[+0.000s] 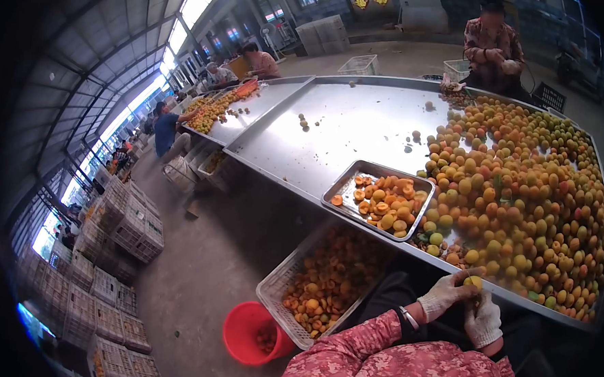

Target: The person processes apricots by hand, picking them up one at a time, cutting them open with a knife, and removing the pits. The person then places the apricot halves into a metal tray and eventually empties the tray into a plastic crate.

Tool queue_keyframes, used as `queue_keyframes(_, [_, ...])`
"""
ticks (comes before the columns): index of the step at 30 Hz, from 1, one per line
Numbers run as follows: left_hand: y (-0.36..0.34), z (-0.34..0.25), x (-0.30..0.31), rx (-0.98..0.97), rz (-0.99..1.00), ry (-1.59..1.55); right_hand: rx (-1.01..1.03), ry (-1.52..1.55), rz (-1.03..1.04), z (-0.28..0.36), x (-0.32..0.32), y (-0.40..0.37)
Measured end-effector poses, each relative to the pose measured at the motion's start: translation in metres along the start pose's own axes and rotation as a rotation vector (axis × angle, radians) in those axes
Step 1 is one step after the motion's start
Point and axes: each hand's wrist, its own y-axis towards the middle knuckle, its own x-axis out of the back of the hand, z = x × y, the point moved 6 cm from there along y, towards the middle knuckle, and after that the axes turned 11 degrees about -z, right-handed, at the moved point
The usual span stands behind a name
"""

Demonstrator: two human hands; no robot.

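Observation:
A yellow apricot [473, 282] is held at the table's near edge between my two hands. My left hand [444, 295], in a white knit glove with bare fingertips, has its fingers closed around the fruit. My right hand [484, 322], gloved too, is closed just below and against it; whether a small tool is in it cannot be made out. Beyond my hands spreads a large heap of whole apricots [520, 200] on the metal table [360, 116]. To the left, a metal tray [353, 173] on the table's edge contains halved apricots [387, 201].
Below the tray, a white plastic crate [278, 277] contains apricot pieces. A red bucket [239, 335] with brown bits stands beside it on the floor. Stacked crates [133, 224] line the left. Across the table sits another person [493, 52]; more people work at the far left.

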Motion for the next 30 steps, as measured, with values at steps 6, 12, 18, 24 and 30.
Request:
queue_keyframes(6, [-0.004,-0.007,-0.001,-0.063,-0.097,0.282,-0.114,0.032,-0.014,-0.015,-0.008,-0.001])
queue_keyframes(12, [-0.003,-0.014,0.003,-0.084,-0.106,0.433,-0.089,0.095,-0.001,-0.017,-0.019,0.007])
queue_keyframes(18, [0.002,0.001,0.009,0.002,-0.114,0.35,-0.228,0.098,0.121,-0.02,-0.029,0.006])
queue_keyframes(24, [0.014,0.022,0.014,0.063,-0.185,0.188,-0.314,0.078,0.121,-0.02,-0.027,0.008])
queue_keyframes(30, [0.018,0.027,0.014,0.138,-0.224,0.122,-0.325,0.053,0.139,-0.023,-0.03,0.008])
